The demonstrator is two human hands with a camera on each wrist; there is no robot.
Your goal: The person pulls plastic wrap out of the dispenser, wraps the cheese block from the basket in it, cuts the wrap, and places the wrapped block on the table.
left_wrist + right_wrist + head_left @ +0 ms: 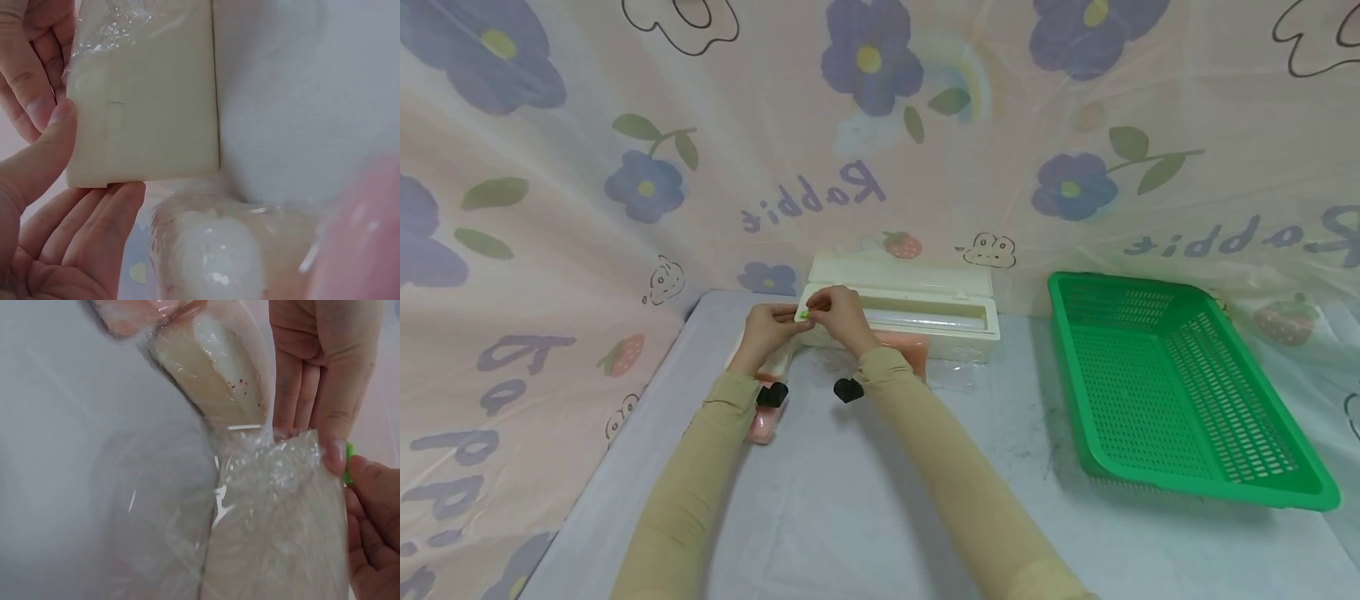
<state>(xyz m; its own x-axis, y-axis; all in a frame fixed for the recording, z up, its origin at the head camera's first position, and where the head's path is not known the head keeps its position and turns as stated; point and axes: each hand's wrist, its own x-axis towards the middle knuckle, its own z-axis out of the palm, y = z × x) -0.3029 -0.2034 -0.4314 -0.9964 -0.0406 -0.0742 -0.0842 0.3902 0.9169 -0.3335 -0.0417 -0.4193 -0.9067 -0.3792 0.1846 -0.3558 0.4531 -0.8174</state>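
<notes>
A cream cling film dispenser (983, 341) stands at the back of the table with its lid raised, a roll of clear film (925, 319) inside. My left hand (763, 332) grips its left end, thumb at the top corner and fingers against the end face (140, 144). Beside that thumb, my right hand (844, 318) pinches a small green slider (349, 464) on the front top edge. Loose clear film (150, 512) hangs down over the dispenser's front.
Film-wrapped food, pale and pink (219, 369), lies near the left end. An orange block (912, 346) sits before the dispenser, partly behind the right forearm. A green basket (1078, 417) stands on the right. A patterned curtain (925, 183) hangs behind the table.
</notes>
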